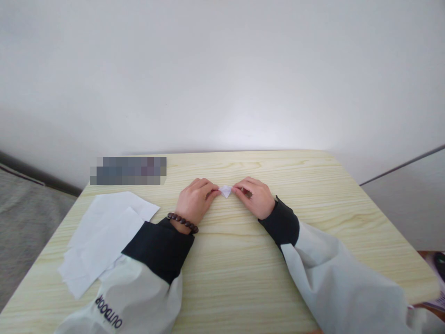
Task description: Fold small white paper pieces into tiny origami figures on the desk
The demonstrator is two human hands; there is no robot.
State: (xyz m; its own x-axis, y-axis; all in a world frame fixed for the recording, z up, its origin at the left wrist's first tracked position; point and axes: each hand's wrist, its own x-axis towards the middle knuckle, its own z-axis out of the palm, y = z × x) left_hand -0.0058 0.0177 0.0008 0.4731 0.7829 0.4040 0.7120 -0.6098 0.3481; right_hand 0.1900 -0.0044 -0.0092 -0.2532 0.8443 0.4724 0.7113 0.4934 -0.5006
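Note:
A small piece of folded white paper (226, 191), roughly triangular with its point toward me, is held between my two hands above the middle of the table. My left hand (195, 198) pinches its left corner between thumb and fingers. At the opposite corner, the thumb and fingertips of my right hand (256, 196) are closed on it. The fingertips cover both ends of the paper, so its full folds cannot be made out.
Several loose white sheets (100, 236) lie overlapping on the left of the light wood-grain table (236, 278), close to my left sleeve. A blurred-out rectangular item (128, 170) is at the back left. Behind the table rises a white wall (222, 79).

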